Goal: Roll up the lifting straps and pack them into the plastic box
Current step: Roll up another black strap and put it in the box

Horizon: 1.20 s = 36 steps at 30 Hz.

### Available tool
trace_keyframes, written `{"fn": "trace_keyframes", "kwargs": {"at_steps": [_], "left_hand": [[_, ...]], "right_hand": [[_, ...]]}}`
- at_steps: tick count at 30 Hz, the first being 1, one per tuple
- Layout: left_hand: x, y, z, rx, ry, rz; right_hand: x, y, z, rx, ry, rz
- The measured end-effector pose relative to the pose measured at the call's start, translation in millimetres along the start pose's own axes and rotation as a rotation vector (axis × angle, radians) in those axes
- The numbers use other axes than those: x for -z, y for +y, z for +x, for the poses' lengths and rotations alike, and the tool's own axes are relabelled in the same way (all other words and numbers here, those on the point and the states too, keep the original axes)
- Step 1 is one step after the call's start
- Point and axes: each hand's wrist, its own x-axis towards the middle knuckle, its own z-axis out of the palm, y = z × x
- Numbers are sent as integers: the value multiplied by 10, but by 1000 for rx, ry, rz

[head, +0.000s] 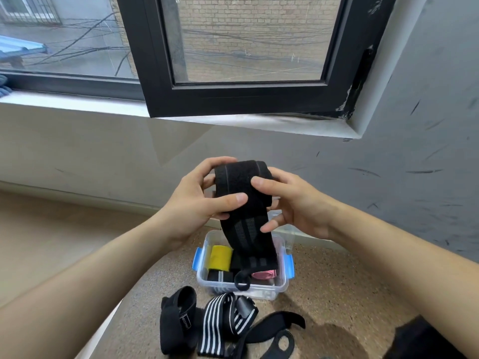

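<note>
Aloft, strap point(239, 181) between both hands point(191, 203) point(298, 203)

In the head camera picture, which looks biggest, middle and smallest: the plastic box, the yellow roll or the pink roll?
1. plastic box
2. yellow roll
3. pink roll
The hanging black strap hides part of the pink roll, so its place is less sure.

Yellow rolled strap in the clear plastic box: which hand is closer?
Left. The left hand holds the black elastic strap above the yellow rolled strap; the right hand is farther right.
</note>
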Motion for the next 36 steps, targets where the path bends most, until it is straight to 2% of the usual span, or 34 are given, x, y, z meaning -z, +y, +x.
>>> {"fn": "trace_keyframes", "kwargs": {"at_steps": [6, 12, 18, 23, 26, 29, 33, 36], "left_hand": [[-32, 27, -3, 234, -53, -52], [-93, 98, -39, 338, -109, -117], [-87, 40, -29, 270, -39, -147], [-39, 41, -3, 144, 11, -112], [-43, 1, 1, 70, -12, -102], [-55, -37, 6, 24, -30, -79], [-62, -13, 3, 51, -62, 16], [-71, -15, -14, 175, -98, 0]], "right_hand": [[49, 11, 9, 78, 58, 127], [114, 40, 11, 140, 73, 13], [73, 33, -10, 179, 39, -83], [56, -6, -28, 31, -88, 44], [10, -30, -48, -61, -62, 70], [-11, -27, -67, -73, -17, 59], [4, -20, -74, -25, 11, 70], [31, 5, -48, 22, 35, 88]]}}
